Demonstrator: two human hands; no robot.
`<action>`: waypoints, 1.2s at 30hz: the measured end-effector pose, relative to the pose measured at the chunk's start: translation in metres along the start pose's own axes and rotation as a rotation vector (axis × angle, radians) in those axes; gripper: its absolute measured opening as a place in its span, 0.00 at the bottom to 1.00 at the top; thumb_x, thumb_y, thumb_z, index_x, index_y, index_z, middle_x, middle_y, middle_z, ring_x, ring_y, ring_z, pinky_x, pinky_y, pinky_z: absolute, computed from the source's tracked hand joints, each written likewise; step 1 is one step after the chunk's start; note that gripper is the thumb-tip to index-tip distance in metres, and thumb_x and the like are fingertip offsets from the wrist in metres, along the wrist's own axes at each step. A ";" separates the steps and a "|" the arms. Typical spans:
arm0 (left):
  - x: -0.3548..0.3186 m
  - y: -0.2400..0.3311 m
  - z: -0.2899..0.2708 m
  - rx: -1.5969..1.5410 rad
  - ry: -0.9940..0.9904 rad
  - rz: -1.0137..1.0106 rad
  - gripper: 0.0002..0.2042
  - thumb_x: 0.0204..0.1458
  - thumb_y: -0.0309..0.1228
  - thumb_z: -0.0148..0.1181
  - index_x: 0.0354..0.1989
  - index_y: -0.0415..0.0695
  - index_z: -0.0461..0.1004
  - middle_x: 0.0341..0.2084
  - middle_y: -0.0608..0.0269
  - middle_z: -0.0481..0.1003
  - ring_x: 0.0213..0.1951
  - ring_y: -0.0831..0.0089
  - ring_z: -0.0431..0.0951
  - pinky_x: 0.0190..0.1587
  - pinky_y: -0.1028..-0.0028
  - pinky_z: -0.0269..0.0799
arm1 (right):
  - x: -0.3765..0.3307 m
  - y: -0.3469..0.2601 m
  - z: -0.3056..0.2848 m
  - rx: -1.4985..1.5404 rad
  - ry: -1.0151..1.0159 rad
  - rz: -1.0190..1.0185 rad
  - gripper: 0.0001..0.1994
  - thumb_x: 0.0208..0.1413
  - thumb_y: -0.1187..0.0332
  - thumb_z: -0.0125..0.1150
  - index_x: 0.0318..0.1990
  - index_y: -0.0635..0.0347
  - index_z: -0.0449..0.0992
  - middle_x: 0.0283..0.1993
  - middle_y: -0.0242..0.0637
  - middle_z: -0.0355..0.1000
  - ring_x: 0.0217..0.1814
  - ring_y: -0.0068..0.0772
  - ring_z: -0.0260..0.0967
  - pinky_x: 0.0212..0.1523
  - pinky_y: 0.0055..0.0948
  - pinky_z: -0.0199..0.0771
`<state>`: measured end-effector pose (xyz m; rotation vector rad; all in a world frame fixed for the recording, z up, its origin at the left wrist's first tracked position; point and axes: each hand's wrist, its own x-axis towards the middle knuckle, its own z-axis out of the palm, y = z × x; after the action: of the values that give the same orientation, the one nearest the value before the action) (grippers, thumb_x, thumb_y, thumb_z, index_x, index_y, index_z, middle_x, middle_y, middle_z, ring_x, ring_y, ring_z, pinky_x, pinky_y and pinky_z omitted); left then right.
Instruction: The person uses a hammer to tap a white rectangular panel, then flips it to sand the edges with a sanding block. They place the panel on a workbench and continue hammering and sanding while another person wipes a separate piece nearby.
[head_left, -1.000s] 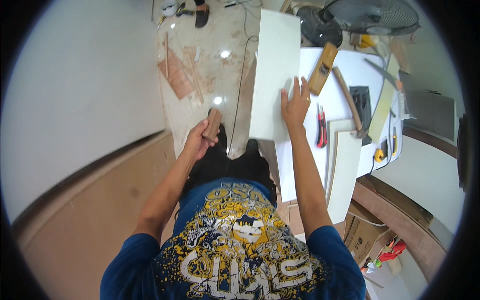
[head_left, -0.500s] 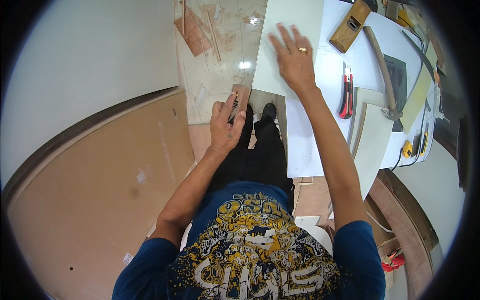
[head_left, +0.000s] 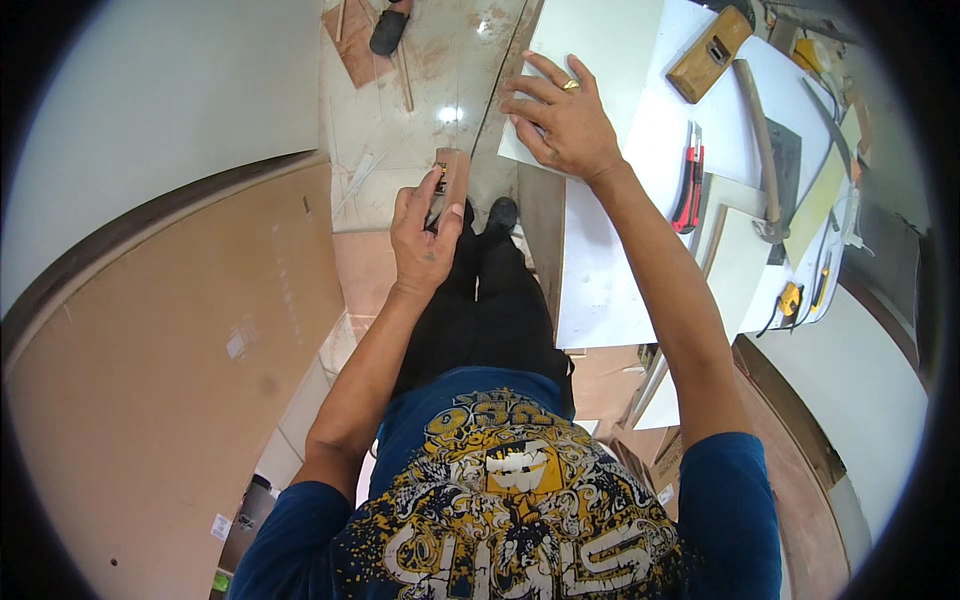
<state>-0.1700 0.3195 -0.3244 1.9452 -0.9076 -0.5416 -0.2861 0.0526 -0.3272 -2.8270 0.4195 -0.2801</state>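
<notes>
A small wooden hand plane [head_left: 452,182] is gripped in my left hand [head_left: 427,238], held up in the air left of the table. My right hand [head_left: 563,125] is over the left edge of a white board [head_left: 600,38] that lies on the white table. Its fingers are apart and slightly bent, reaching to the board's edge; it grips nothing. To the right of that hand lie a red utility knife [head_left: 690,180] and a larger wooden plane [head_left: 712,55].
A hammer [head_left: 762,150], a yellow tape measure [head_left: 789,299] and white strips [head_left: 735,260] lie on the table's right side. A large brown panel [head_left: 180,360] leans at left. Another person's shoe [head_left: 388,33] is on the floor beside wood scraps [head_left: 355,50].
My right hand has slid from the board's surface to its left edge, its fingers now more bent. The left hand with the plane sits further left in view. A person's foot has appeared.
</notes>
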 end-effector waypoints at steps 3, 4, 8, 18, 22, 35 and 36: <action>0.001 0.008 -0.007 0.015 -0.022 -0.011 0.24 0.62 0.29 0.63 0.66 0.34 0.74 0.40 0.52 0.73 0.44 0.63 0.77 0.52 0.66 0.74 | -0.002 0.002 0.004 0.038 0.053 0.076 0.25 0.65 0.45 0.60 0.65 0.42 0.78 0.75 0.36 0.66 0.86 0.46 0.48 0.81 0.68 0.37; 0.000 0.008 -0.008 0.000 -0.016 -0.028 0.24 0.62 0.29 0.63 0.66 0.34 0.73 0.41 0.52 0.73 0.45 0.63 0.77 0.52 0.66 0.73 | -0.001 -0.004 0.007 0.052 0.131 0.162 0.30 0.63 0.44 0.60 0.69 0.44 0.75 0.78 0.40 0.62 0.86 0.51 0.45 0.80 0.71 0.35; -0.005 0.007 -0.004 -0.064 0.016 -0.040 0.24 0.62 0.29 0.63 0.66 0.32 0.73 0.43 0.52 0.74 0.46 0.63 0.76 0.53 0.67 0.73 | 0.002 -0.035 0.017 -0.096 0.112 0.453 0.47 0.58 0.37 0.60 0.79 0.57 0.60 0.85 0.54 0.47 0.87 0.70 0.36 0.77 0.81 0.28; -0.008 0.005 0.002 -0.114 -0.016 -0.036 0.25 0.58 0.26 0.64 0.65 0.35 0.74 0.44 0.51 0.75 0.44 0.60 0.78 0.50 0.64 0.76 | 0.007 -0.043 0.034 -0.103 0.171 0.513 0.39 0.57 0.47 0.61 0.71 0.62 0.69 0.82 0.44 0.56 0.86 0.64 0.42 0.78 0.80 0.33; -0.006 0.009 -0.009 -0.071 -0.045 -0.038 0.25 0.59 0.26 0.64 0.65 0.35 0.73 0.45 0.52 0.75 0.46 0.62 0.78 0.52 0.65 0.75 | 0.014 -0.048 0.030 -0.063 0.166 0.566 0.34 0.56 0.52 0.61 0.68 0.60 0.72 0.79 0.42 0.61 0.84 0.57 0.51 0.79 0.78 0.34; 0.013 0.028 0.015 0.062 -0.010 0.154 0.28 0.53 0.28 0.69 0.64 0.36 0.75 0.41 0.47 0.74 0.42 0.52 0.78 0.47 0.61 0.76 | 0.024 0.016 -0.003 0.281 0.376 0.647 0.16 0.64 0.59 0.56 0.54 0.54 0.79 0.60 0.39 0.76 0.60 0.49 0.73 0.65 0.58 0.61; 0.017 0.029 0.020 0.066 -0.005 0.167 0.28 0.53 0.27 0.69 0.65 0.36 0.75 0.41 0.48 0.73 0.41 0.52 0.78 0.46 0.61 0.77 | 0.014 0.027 -0.005 0.193 0.393 0.641 0.17 0.64 0.59 0.55 0.56 0.54 0.79 0.63 0.40 0.75 0.63 0.49 0.72 0.65 0.59 0.61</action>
<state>-0.1839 0.2859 -0.3095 1.9058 -1.0922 -0.4237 -0.2806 0.0223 -0.3287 -2.2874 1.2600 -0.6857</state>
